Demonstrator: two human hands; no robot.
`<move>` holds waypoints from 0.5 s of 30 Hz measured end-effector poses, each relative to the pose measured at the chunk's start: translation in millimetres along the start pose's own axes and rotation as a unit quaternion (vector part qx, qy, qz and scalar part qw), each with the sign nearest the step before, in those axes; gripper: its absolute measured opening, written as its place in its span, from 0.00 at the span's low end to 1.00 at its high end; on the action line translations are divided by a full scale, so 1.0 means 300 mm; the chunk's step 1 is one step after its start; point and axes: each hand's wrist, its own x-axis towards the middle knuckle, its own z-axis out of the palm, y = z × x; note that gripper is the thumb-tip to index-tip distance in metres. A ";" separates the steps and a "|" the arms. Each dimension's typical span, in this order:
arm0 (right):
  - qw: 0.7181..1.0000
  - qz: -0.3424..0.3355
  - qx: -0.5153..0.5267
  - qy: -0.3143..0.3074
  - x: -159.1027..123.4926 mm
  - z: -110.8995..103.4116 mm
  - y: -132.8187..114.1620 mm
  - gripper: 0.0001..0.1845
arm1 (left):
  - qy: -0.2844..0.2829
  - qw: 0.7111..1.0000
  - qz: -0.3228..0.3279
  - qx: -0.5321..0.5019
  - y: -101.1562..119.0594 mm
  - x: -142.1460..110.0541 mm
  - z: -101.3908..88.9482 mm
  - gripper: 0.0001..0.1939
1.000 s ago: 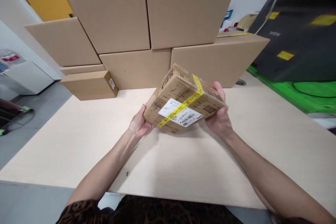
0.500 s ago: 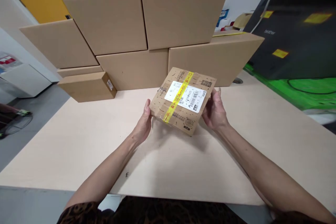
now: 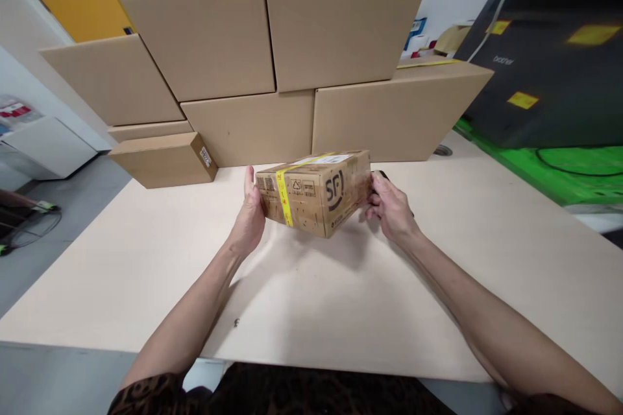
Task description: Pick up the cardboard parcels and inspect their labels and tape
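Observation:
A small taped cardboard box (image 3: 311, 198) is tilted above the table, a shadow under it. Yellow tape runs over its top and down its near side; a black "SF" mark is on the end toward the right. The white label on top shows only at a slant. My left hand (image 3: 250, 220) holds the box's left end, thumb up along the corner, its other fingers hidden behind and below. At the right end, my right hand (image 3: 392, 207) has its fingers curled against the box. A dark edge shows behind that hand; I cannot make out what it is.
Large cardboard boxes (image 3: 335, 19) are stacked along the back of the pale table (image 3: 146, 285). A flat brown box (image 3: 160, 159) lies at the back left. To the right stands a dark machine (image 3: 549, 78) with yellow stickers, by a green surface (image 3: 549, 172).
The box has been turned and tipped, so its label is now seen at a slant and its near side and "SF" end face me. My left hand has moved left and slightly up.

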 end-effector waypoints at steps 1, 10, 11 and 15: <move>1.000 0.000 -0.005 -0.003 0.001 -0.001 0.003 0.34 | -0.003 1.000 -0.009 0.000 0.007 -0.001 0.002 0.48; 0.998 -0.026 -0.055 -0.001 0.010 -0.007 0.014 0.34 | -0.025 0.999 -0.001 -0.041 0.082 0.013 -0.024 0.35; 0.998 -0.023 -0.053 -0.002 0.009 -0.005 0.015 0.34 | -0.034 0.998 -0.005 -0.048 0.092 0.013 -0.025 0.33; 0.999 0.021 -0.017 -0.025 -0.005 0.011 0.015 0.34 | -0.072 0.997 -0.006 -0.038 0.117 0.008 -0.020 0.33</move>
